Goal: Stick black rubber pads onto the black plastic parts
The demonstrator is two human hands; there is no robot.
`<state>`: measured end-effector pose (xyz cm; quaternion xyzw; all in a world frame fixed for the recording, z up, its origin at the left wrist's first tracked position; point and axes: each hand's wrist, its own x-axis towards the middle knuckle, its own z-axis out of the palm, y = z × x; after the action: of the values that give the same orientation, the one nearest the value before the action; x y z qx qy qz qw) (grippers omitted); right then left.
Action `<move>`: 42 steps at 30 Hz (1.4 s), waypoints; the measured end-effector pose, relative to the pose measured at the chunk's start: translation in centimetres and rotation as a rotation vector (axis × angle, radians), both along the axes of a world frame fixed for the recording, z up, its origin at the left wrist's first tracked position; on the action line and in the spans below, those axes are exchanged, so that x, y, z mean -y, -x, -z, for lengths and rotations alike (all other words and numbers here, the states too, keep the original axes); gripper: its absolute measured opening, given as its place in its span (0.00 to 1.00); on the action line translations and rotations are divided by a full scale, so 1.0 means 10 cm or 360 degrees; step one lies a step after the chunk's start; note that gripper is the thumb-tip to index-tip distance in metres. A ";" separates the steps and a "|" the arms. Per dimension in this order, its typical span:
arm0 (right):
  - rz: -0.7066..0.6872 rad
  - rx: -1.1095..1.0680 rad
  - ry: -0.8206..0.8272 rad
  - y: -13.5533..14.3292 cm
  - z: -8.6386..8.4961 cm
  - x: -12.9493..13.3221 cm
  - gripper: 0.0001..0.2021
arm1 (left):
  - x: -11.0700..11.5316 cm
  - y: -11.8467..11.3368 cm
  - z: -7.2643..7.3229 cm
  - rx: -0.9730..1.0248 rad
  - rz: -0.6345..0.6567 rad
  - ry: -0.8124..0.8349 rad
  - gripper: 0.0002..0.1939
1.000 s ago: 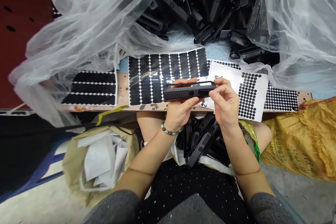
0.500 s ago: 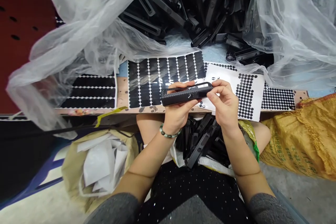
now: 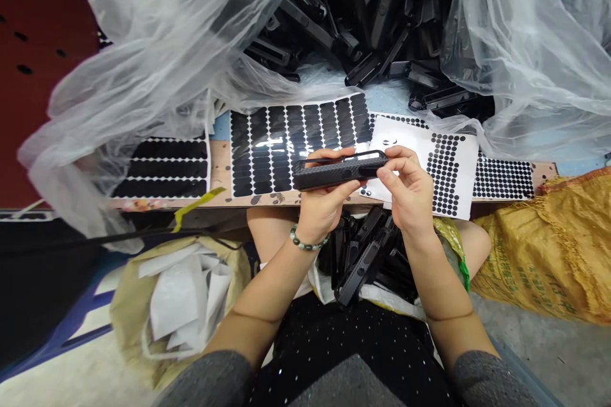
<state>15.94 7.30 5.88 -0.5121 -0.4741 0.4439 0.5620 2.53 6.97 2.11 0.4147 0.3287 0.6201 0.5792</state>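
Since 1.0 s ago, the black case (image 3: 319, 177) has tilted slightly, left end lower. It is above the front edge of the table (image 3: 220, 165), between 2 hands. Left hand (image 3: 321, 208): fingers behind, thumb in front, gripping. Right hand (image 3: 411, 194): thumb and forefinger pinch the right end. Forearms converge upward. Behind: sticker sheet (image 3: 260, 152).

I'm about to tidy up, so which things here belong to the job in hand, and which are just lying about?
Apparently in use:
black part in left hand
right hand at its end
heaped black parts
dot sheet

Seemingly lying about:
yellow strip
bagged white papers
woven sack
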 end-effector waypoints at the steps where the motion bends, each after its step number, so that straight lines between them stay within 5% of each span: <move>1: -0.0004 -0.0021 0.0015 0.00 0.00 0.00 0.15 | 0.00 0.00 0.00 -0.0015 0.0010 0.0008 0.24; 8: 0.0057 0.0054 -0.0098 0.00 0.04 0.00 0.13 | -0.01 -0.01 0.01 0.0035 0.0005 -0.0041 0.22; 19: 0.0356 0.1002 -0.0563 0.04 0.08 0.11 0.06 | 0.07 -0.11 0.02 0.0233 -0.0156 0.0002 0.21; 23: 0.0310 0.0586 -0.0319 0.00 0.17 0.13 0.25 | 0.08 -0.12 0.00 0.0299 -0.0141 0.0148 0.22; 26: 0.0051 0.0180 -0.0096 -0.01 0.20 0.10 0.32 | 0.08 -0.10 -0.04 0.0312 -0.0184 0.0264 0.23; 29: -0.0095 -0.0043 -0.0024 0.03 0.17 0.06 0.27 | 0.11 -0.08 -0.09 0.0284 -0.0184 0.0304 0.24; 34: -0.0001 -0.0215 -0.0040 0.10 0.08 0.04 0.15 | 0.14 -0.06 -0.13 0.0161 -0.0145 0.0135 0.23; 42: 0.0038 -0.0360 0.0187 -0.02 -0.02 0.13 0.12 | 0.27 0.05 -0.09 -0.0087 -0.0141 -0.0055 0.21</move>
<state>16.15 6.00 6.12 -0.4964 -0.3747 0.5192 0.5862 2.03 4.23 3.05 0.4266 0.3516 0.6391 0.5347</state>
